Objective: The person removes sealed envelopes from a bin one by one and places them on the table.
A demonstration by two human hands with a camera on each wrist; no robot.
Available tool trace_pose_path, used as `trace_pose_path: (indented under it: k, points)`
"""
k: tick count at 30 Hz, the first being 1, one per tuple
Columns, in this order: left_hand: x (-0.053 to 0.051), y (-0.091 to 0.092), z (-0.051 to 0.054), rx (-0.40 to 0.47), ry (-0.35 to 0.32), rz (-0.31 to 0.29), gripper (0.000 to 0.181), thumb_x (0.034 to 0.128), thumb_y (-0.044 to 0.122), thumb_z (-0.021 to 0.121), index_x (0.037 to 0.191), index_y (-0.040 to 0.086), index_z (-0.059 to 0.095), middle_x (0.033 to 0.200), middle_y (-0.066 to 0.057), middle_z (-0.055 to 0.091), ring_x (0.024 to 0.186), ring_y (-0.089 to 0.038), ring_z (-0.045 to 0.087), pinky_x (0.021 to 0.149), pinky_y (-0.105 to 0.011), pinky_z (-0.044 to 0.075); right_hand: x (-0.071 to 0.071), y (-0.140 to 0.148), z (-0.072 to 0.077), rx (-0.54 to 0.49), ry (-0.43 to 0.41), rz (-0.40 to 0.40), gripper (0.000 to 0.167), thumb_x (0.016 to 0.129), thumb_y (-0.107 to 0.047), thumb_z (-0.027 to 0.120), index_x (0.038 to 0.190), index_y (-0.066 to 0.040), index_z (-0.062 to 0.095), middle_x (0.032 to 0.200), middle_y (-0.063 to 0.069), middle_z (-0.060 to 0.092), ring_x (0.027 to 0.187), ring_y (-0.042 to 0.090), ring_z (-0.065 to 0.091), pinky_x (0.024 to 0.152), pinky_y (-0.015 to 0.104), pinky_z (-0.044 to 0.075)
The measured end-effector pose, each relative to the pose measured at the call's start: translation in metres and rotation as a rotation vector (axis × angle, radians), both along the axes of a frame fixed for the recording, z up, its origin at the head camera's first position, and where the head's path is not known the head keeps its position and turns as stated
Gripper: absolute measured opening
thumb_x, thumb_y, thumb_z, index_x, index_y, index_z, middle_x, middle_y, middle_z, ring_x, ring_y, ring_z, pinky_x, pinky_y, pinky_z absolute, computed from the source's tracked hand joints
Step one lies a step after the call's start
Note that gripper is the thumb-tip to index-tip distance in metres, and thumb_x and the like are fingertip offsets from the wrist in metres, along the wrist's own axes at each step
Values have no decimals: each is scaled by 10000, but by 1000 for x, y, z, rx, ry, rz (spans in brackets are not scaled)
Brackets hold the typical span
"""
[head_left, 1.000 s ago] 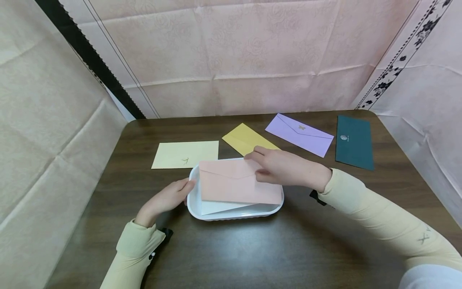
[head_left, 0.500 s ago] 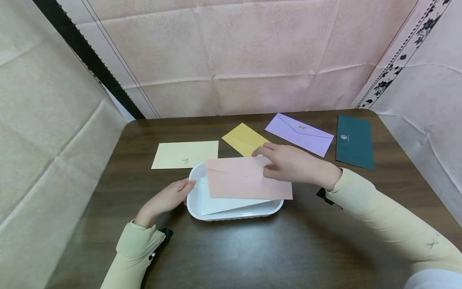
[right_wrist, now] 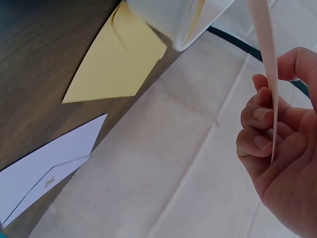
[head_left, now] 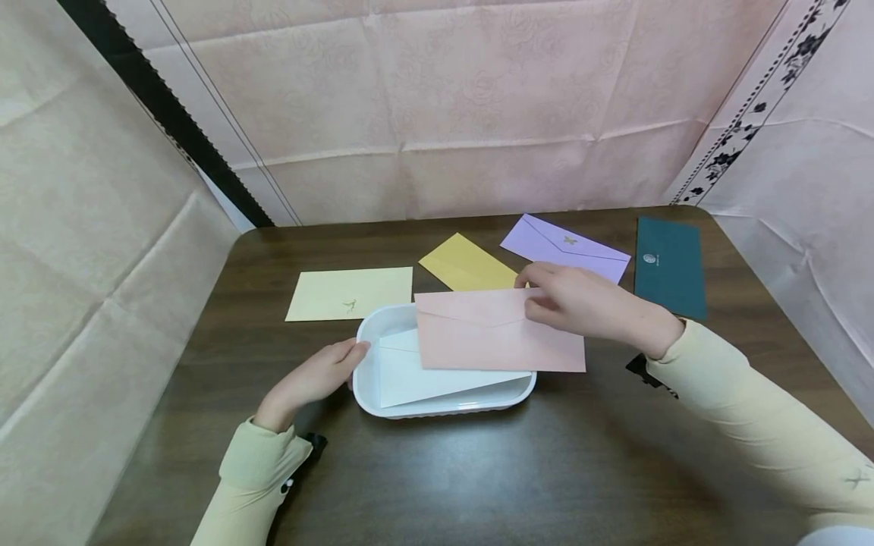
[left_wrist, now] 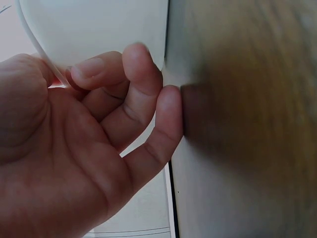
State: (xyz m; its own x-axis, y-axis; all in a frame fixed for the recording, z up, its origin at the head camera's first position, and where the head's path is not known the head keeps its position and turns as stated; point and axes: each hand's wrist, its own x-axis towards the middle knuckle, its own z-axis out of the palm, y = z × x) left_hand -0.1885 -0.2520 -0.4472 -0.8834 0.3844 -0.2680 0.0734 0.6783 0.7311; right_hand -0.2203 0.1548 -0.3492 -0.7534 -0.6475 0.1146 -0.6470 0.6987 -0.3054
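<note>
A pink envelope (head_left: 488,334) is pinched at its right end between the thumb and fingers of my right hand (head_left: 580,299). It hangs over the right part of a white tray (head_left: 369,390), its right end past the tray's rim. The right wrist view shows the same pink envelope (right_wrist: 270,64) edge-on, with the thumb on one side and the fingers on the other. Inside the tray lies a white envelope (head_left: 430,383), partly covered by the pink one. My left hand (head_left: 317,379) grips the tray's left rim, thumb on top and curled fingers (left_wrist: 141,74) below and outside.
Behind the tray, a pale cream envelope (head_left: 351,294), a yellow envelope (head_left: 466,264), a purple envelope (head_left: 567,246) and a dark green envelope (head_left: 671,265) lie on the brown wooden table (head_left: 437,485). A pale cloth (head_left: 478,106) hangs along the table's far edge.
My right hand has moved right with the pink envelope, uncovering more of the white envelope and the tray's left part. The left hand and the tray have stayed put.
</note>
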Motion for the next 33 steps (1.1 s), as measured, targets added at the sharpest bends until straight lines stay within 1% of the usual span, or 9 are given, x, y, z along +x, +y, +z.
trace_pose_path:
  k: [5, 13, 17, 19, 23, 25, 27, 30, 33]
  points:
    - [0, 0, 1, -1, 11, -9, 416, 1103, 401, 372, 965, 72, 586, 750, -39, 580, 734, -212, 568, 749, -361, 445, 1, 14, 1, -11, 0, -42, 180, 957, -143, 625, 1128, -88, 637, 981, 24, 666, 749, 143, 573, 669, 317, 507]
    - [1, 1, 2, 6, -19, 0, 389, 1107, 381, 367, 1007, 75, 585, 788, -49, 574, 762, -222, 565, 760, -359, 438, 2, 37, -1, -15, 1, -119, 112, 961, -156, 623, 1070, -134, 640, 917, -13, 636, 761, 139, 546, 667, 332, 482]
    - [1, 1, 2, 8, -31, 10, 415, 1100, 420, 370, 1089, 69, 591, 830, -53, 575, 811, -216, 570, 790, -368, 436, 4, 48, -1, -12, 9, -166, 126, 960, -143, 617, 1080, -114, 637, 844, -4, 607, 709, 139, 522, 611, 326, 456]
    - [1, 0, 2, 8, -34, 8, 430, 1096, 434, 372, 1145, 64, 585, 854, -53, 575, 840, -209, 569, 803, -371, 434, 4, 54, -1, -13, 15, -186, 127, 958, -137, 615, 1080, -109, 636, 773, -11, 558, 660, 131, 490, 571, 313, 421]
    - [2, -1, 2, 9, -33, 6, 440, 1095, 439, 373, 1172, 59, 583, 868, -55, 579, 852, -205, 569, 807, -370, 434, 5, 65, 0, -20, 48, -202, 87, 957, -127, 618, 1041, -106, 626, 684, -22, 446, 597, 128, 423, 551, 311, 351]
    - [2, -1, 2, 10, -33, 8, 444, 1094, 444, 373, 1158, 60, 586, 863, -56, 578, 846, -206, 569, 805, -370, 433, 6, 72, 1, -28, 63, -212, 74, 956, -128, 630, 1027, -107, 623, 687, -23, 440, 609, 135, 419, 563, 310, 344]
    - [2, -1, 2, 8, -32, 5, 443, 1094, 446, 372, 1143, 60, 585, 857, -56, 574, 840, -207, 566, 801, -371, 432, 7, 79, 3, -33, 57, -231, 84, 961, -142, 644, 1034, -110, 618, 718, -16, 458, 642, 145, 433, 562, 309, 361]
    - [2, -1, 2, 4, -33, 7, 446, 1091, 457, 374, 1111, 66, 585, 847, -55, 570, 828, -207, 565, 796, -370, 434, 9, 89, 6, -35, 48, -265, 114, 973, -174, 654, 1058, -109, 617, 779, -7, 499, 707, 162, 459, 604, 324, 382]
    - [2, 0, 2, 4, -33, 8, 436, 1091, 453, 376, 1082, 72, 587, 840, -56, 573, 820, -209, 567, 793, -366, 437, 11, 98, 9, -33, 48, -303, 112, 983, -199, 647, 1061, -123, 619, 791, -3, 503, 717, 168, 469, 621, 328, 384]
